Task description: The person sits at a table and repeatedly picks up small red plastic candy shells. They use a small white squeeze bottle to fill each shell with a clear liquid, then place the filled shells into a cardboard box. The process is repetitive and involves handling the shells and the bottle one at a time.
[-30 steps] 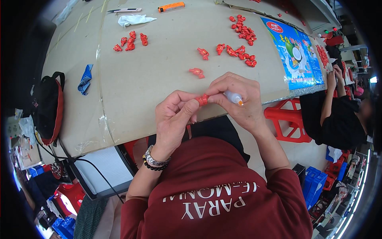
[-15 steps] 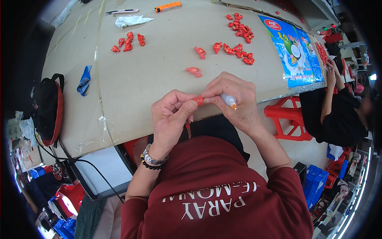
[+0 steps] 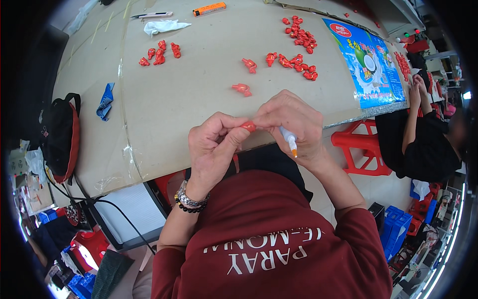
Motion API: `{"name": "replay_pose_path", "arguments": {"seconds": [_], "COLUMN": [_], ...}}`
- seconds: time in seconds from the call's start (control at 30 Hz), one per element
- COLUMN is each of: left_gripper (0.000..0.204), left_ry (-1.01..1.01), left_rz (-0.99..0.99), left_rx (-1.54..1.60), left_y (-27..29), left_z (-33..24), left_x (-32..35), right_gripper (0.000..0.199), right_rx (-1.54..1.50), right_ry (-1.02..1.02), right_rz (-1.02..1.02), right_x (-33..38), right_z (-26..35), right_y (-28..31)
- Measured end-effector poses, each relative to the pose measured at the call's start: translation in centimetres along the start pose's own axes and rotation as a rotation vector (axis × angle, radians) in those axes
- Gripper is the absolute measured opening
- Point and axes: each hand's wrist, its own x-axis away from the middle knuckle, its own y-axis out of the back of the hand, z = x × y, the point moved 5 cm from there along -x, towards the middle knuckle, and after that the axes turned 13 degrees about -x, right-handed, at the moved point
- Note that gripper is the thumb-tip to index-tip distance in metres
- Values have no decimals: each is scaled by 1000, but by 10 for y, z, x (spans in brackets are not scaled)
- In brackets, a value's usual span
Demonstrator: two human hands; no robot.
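Observation:
Just over the table's near edge, my left hand pinches a small red plastic figure between thumb and forefinger. The fingertips of my right hand meet the figure's right end. Tucked in that same hand is a white paint marker, its orange tip pointing down toward me. Beyond my hands lie two single red figures, a nearer one and a farther one. The figure's fine details are too small to make out.
Groups of red figures lie at the far left and far right. A white tissue, an orange box and a blue wrapper rest on the table. A black-red bag is leftward; a person sits rightward.
My right hand has turned a little, so the marker's orange tip points lower. The red figure stays between my hands, slightly turned.

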Motion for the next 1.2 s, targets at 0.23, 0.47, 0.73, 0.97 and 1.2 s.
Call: {"name": "replay_pose_path", "arguments": {"seconds": [0.23, 0.47, 0.73, 0.97, 1.2], "left_gripper": [16, 22, 22, 17, 12], "left_ry": [-287, -688, -207, -192, -363], "left_rz": [-277, -388, -253, -187, -206], "left_rx": [-357, -569, 27, 65, -188], "left_y": [10, 8, 1, 3, 6], "left_z": [-17, -32, -12, -2, -11], "left_x": [-2, 2, 0, 3, 4], "right_gripper": [25, 21, 15, 13, 14], "right_rx": [90, -249, -362, -392, -352], "right_ry": [31, -440, -513, -505, -350], "right_rz": [-111, -184, -236, -184, -170], "right_x": [-13, 3, 9, 11, 12], "right_z": [9, -2, -8, -7, -7], "right_y": [5, -4, -10, -13, -12]}}
